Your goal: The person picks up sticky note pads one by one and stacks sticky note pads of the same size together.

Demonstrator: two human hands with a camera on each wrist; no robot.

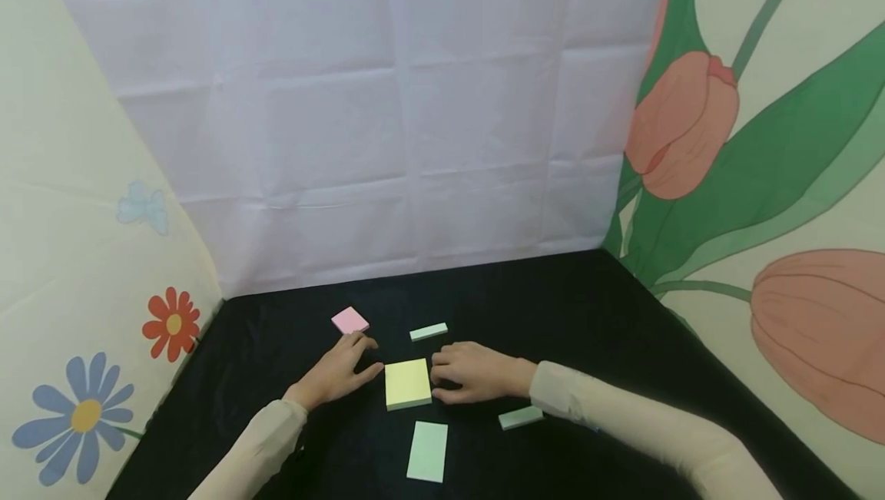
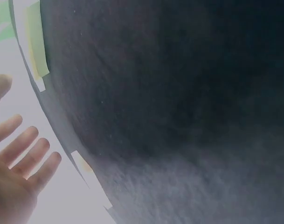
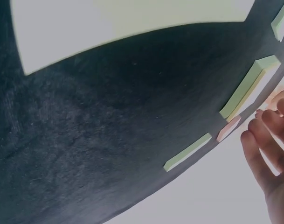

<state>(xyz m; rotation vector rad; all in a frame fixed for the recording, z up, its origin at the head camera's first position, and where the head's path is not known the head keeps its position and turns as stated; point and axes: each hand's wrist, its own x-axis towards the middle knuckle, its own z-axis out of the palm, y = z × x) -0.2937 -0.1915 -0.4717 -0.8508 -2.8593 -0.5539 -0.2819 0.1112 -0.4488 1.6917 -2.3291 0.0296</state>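
Note:
A thick square sticky-note pad (image 1: 408,382) with a yellow top lies between the two hands. In the right wrist view this pad (image 3: 249,88) shows green and yellow bands on its side. My left hand (image 1: 335,373) is at its left, fingers spread, the thumb tip close to the pad's edge; whether they touch I cannot tell. Beyond those fingers is a pink square pad (image 1: 349,319), slightly covered by a fingertip. At the yellow pad's right edge is my right hand (image 1: 477,372), its fingers (image 3: 257,144) loosely extended in the right wrist view, holding nothing.
A narrow pale green pad (image 1: 429,332) lies behind the yellow one. Nearer me is a light green rectangular pad (image 1: 427,451). Another narrow green pad (image 1: 521,417) lies partly under the right forearm's line of sight. Black cloth (image 1: 539,300) covers the table, with a white curtain (image 1: 332,124) behind.

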